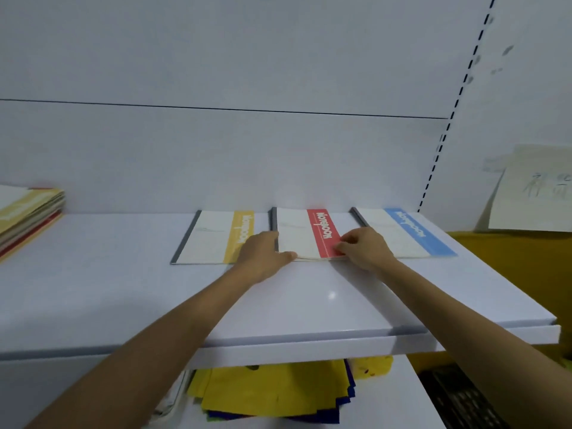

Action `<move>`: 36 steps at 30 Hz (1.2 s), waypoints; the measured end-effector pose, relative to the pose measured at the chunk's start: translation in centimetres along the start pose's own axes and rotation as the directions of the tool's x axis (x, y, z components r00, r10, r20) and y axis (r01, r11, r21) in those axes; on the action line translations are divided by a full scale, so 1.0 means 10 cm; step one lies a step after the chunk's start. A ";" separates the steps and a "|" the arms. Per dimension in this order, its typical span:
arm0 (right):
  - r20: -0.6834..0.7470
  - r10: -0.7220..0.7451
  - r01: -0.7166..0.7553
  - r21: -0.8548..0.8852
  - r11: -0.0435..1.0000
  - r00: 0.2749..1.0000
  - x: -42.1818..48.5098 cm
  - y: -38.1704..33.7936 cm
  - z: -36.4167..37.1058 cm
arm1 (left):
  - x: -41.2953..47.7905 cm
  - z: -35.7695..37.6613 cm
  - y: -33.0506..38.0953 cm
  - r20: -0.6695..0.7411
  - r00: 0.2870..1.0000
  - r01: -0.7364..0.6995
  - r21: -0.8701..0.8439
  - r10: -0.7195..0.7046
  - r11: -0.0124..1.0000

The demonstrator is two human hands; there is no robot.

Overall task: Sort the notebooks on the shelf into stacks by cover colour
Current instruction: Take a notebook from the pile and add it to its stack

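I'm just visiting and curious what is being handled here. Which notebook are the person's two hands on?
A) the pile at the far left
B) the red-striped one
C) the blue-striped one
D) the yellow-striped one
B: the left hand and the right hand both sit at the near edge of the red-striped notebook, which lies between the yellow-striped notebook and the blue-striped notebook.

The red-banded notebook [297,239] between the left grip [263,255] and right grip [362,247] is cream, with white lettering on the red and a dark grey spine. Left of the left grip, the yellow-banded notebook [210,239] is cream too. Right of the right grip, so is the blue-banded notebook [402,233]. The shelf [278,305] is white. Well left of both, the stack [28,215] shows yellow and red.
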State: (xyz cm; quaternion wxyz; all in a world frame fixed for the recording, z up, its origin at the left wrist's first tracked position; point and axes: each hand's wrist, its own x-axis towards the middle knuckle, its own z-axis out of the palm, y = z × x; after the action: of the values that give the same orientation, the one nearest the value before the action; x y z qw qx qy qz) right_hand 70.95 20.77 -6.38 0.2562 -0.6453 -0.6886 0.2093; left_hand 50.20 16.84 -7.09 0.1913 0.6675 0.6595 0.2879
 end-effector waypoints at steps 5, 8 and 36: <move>0.088 -0.110 0.116 -0.072 0.991 0.990 0.00 0.05 0.07 | 0.04 0.06 0.06 -0.046 0.999 0.008 0.105 -0.003 0.994; 0.070 -0.133 0.143 -0.166 0.976 0.989 -0.03 0.06 0.12 | 0.03 0.06 0.11 -0.064 0.998 0.003 0.088 0.002 0.996; 0.058 -0.229 0.235 -0.107 0.966 0.972 -0.04 0.18 0.13 | -0.11 0.18 0.18 -0.080 0.992 0.106 0.117 -0.097 0.987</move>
State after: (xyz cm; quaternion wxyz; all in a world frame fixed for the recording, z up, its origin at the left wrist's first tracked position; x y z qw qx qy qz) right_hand 71.53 20.58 -8.57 0.2265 -0.5688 -0.7757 0.1531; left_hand 52.77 15.92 -7.51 0.1406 0.6323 0.7155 0.2617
